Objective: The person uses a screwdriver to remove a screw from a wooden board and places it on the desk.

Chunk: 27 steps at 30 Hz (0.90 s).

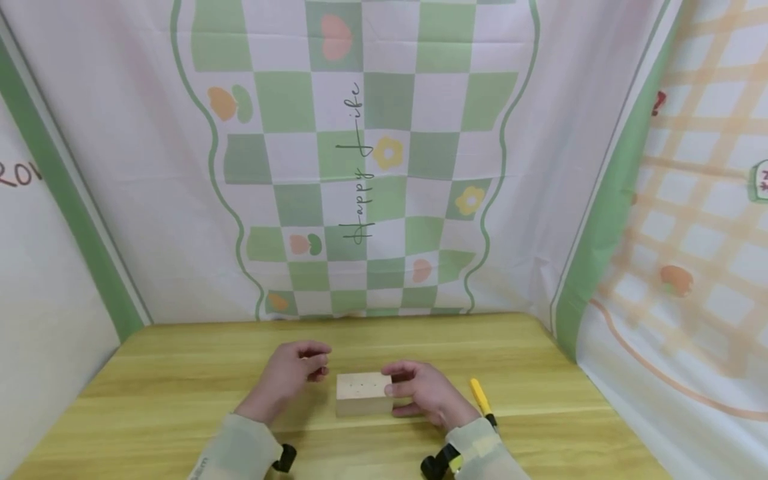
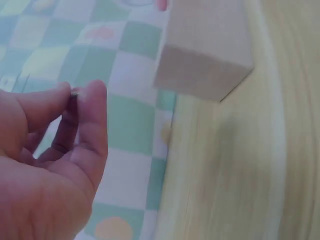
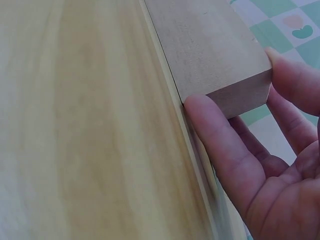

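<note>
A pale wooden block (image 1: pixel 363 405) lies on the table with several small dark dots on its top face. My right hand (image 1: pixel 427 393) holds the block's right end. In the right wrist view, its fingers (image 3: pixel 220 135) are bent around the end of the block (image 3: pixel 215 45). To the left of the block and apart from it, my left hand (image 1: pixel 295 368) is raised. In the left wrist view, thumb and forefinger of the left hand (image 2: pixel 60 150) pinch a tiny metal piece (image 2: pixel 74 93); most of it is hidden between the fingertips.
A slim yellow and black tool (image 1: pixel 479 396) lies to the right of my right hand, its lower part hidden by the sleeve. The wood-grain table (image 1: pixel 198 373) meets a checked green and white cloth (image 1: pixel 342 200) at its far edge. More printed cloth (image 1: pixel 696 267) hangs at the right.
</note>
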Tool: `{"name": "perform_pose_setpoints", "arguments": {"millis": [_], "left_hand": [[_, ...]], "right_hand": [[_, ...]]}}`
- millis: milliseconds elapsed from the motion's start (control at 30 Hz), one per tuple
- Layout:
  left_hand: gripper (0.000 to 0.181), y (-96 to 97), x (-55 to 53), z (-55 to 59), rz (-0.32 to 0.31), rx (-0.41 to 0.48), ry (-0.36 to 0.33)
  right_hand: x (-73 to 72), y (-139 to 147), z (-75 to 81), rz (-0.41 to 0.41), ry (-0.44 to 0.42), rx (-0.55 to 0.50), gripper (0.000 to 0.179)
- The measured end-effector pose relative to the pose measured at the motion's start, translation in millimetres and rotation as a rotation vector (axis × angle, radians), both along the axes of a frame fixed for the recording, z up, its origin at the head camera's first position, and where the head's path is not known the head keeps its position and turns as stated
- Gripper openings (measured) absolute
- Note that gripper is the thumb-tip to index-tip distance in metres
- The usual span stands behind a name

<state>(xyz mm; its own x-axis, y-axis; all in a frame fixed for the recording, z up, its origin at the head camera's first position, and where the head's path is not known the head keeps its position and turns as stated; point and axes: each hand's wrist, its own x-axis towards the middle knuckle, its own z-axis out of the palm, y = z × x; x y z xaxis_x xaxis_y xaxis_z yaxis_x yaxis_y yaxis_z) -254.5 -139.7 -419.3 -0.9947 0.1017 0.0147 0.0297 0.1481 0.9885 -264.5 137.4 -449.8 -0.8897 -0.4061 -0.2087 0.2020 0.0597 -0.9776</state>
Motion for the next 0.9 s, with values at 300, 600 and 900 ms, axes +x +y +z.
{"name": "perform_pose_setpoints", "arguments": {"millis": [300, 600, 900], "left_hand": [[0.023, -37.1, 7.0, -13.6, 0.099, 0.054, -0.184], [0.029, -60.7, 21.0, -37.8, 0.062, -0.056, -0.216], [0.024, -64.4, 25.6, -34.0, -0.005, -0.14, -0.213]], "right_hand": [[-0.7, 1, -0.5, -0.002, -0.007, 0.011, 0.044], [-0.9, -1, -0.1, -0.007, -0.016, 0.01, 0.042], [-1.7, -1, 1.0, -0.011, -0.002, 0.015, 0.043]]}}
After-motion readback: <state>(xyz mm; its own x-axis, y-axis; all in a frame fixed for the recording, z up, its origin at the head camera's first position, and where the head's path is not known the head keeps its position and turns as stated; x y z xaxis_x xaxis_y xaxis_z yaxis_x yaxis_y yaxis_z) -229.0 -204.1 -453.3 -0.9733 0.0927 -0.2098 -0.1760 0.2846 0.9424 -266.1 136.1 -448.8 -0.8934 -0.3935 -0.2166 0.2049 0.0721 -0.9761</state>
